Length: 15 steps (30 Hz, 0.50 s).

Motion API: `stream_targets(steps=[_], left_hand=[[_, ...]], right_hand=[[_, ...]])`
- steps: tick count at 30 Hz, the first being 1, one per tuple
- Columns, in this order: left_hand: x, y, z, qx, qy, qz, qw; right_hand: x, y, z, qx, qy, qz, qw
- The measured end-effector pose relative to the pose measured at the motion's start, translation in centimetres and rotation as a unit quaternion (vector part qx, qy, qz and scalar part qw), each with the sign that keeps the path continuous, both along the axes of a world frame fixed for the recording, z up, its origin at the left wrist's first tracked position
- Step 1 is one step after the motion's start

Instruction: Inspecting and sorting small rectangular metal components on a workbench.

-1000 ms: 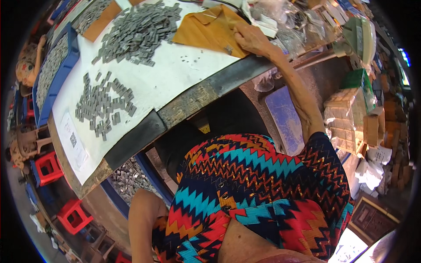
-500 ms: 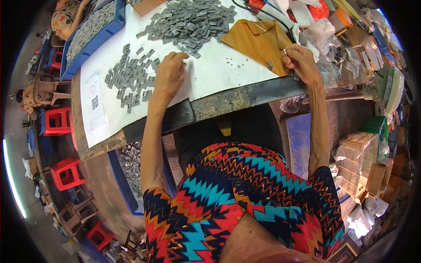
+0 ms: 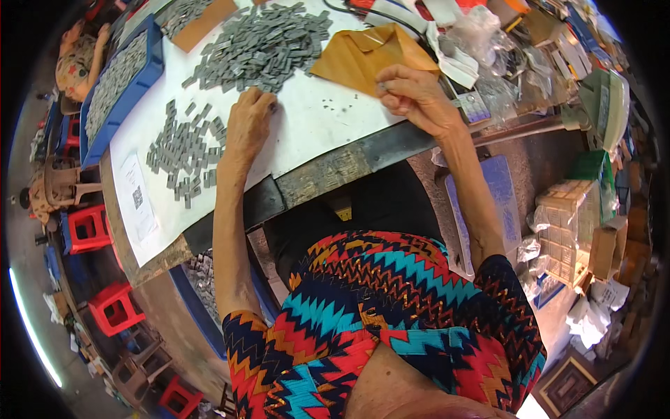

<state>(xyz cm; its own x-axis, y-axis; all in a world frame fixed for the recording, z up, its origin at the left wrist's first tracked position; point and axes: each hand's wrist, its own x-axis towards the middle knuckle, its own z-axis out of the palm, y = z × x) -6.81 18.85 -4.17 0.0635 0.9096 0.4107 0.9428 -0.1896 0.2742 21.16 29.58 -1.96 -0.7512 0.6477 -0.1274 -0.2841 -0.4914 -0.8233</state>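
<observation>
Grey rectangular pieces [image 3: 262, 47] lie heaped at 11 o'clock on the worktop [image 3: 324, 172], seen from my remote post. Near the heap, the left hand [image 3: 249, 119] curls, its grip unclear to me; at 1 o'clock, the right hand [image 3: 419, 101] pinches a tiny greyish part [image 3: 382, 86] by a mustard-brown sheet [image 3: 366, 59].

Altered positions

Left grip [image 3: 248, 120]: out of view one second ago, now placed at the near edge of the large grey heap [image 3: 258, 45]. Right grip [image 3: 422, 103]: shifted leftward from the right edge of the ochre sheet [image 3: 359, 59] to its near edge.
</observation>
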Motion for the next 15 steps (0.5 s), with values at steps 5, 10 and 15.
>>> stream_targets(steps=[5, 10, 15], left_hand=[[0.9, -0.8, 0.5, -0.024, -0.034, 0.016, 0.999], [2.6, -1.7, 1.2, 0.026, -0.067, 0.032, 0.997], [5.2, -2.7, 1.9, 0.044, -0.194, 0.062, 0.978]], right_hand=[[-0.9, -0.4, -0.6, 0.0, 0.021, 0.002, 1.0], [-1.6, -0.7, -0.7, 0.0, 0.022, 0.009, 1.0], [-2.4, -1.1, -0.9, 0.004, 0.002, 0.01, 1.0]])
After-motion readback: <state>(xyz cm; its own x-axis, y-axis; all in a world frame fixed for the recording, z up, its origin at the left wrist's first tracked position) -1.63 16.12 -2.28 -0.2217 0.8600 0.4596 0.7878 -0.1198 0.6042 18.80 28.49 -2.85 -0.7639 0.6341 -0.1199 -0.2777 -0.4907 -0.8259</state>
